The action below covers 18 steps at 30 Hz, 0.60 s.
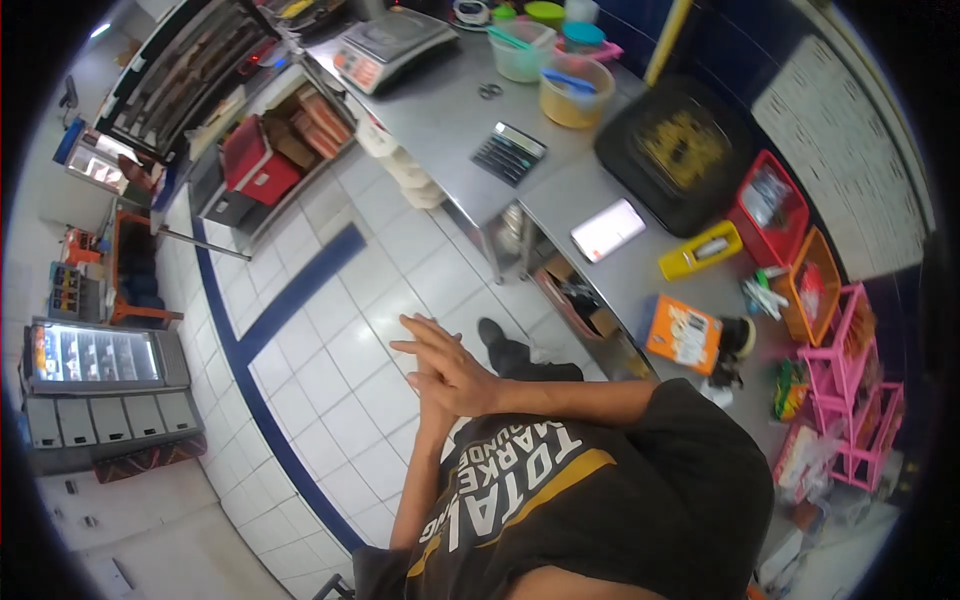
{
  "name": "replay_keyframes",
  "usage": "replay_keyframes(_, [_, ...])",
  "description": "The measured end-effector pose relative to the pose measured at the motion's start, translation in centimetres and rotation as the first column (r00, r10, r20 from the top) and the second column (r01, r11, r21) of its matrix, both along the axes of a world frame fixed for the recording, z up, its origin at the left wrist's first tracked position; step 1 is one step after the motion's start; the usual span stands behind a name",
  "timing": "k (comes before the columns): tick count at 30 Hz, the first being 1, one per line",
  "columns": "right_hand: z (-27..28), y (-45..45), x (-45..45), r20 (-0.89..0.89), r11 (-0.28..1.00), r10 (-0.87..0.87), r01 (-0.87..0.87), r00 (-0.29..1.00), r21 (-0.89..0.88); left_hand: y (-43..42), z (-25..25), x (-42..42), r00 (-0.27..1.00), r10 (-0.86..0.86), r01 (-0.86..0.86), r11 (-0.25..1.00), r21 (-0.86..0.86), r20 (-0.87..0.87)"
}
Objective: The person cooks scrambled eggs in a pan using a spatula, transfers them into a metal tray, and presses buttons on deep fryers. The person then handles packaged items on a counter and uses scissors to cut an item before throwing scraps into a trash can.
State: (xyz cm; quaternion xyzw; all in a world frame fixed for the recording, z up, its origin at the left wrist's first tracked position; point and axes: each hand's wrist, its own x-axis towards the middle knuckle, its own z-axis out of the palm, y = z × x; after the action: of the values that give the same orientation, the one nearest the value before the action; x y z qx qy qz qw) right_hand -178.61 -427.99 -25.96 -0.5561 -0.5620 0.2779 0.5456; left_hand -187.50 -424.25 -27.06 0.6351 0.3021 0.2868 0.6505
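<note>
My two hands are pressed together in front of my dark T-shirt [590, 480], above the tiled floor. My right hand [460, 375] lies over the other, its fingers stretched out and slightly apart. Beneath it is my left hand [428, 388], mostly covered; what shows of its fingers looks outstretched. I see no object in or between them. Beyond the right arm, on the steel counter [560, 200], lie a phone [608, 230] with a lit screen, a calculator [509, 153] and an orange-and-white box [684, 334].
A digital scale [395, 50], tubs [576, 95], a black tray with yellowish food [685, 145], a yellow tool [701, 250], a red bin [770, 205] and pink racks [845, 380] line the counter. A display fridge [100, 355] stands at left; a red box [262, 160] sits on a low shelf.
</note>
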Motion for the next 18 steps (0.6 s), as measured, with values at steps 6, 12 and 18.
replay_keyframes(6, [-1.4,16.1,4.1,-0.219,0.992,-0.118,0.123,0.969,0.007,10.1,4.6,0.4,0.938,-0.272,0.292,0.954,0.069,-0.217])
replay_keyframes(12, [0.0,28.4,1.4,-0.319,0.998,-0.013,-0.005,0.948,-0.055,19.5,6.1,-1.2,0.997,-0.071,0.064,0.971,-0.229,-0.022])
replay_keyframes(18, [1.2,41.0,-6.5,0.073,0.975,0.213,-0.217,0.974,0.052,34.2,4.8,-7.4,0.897,0.248,-0.030,0.859,-0.510,0.365])
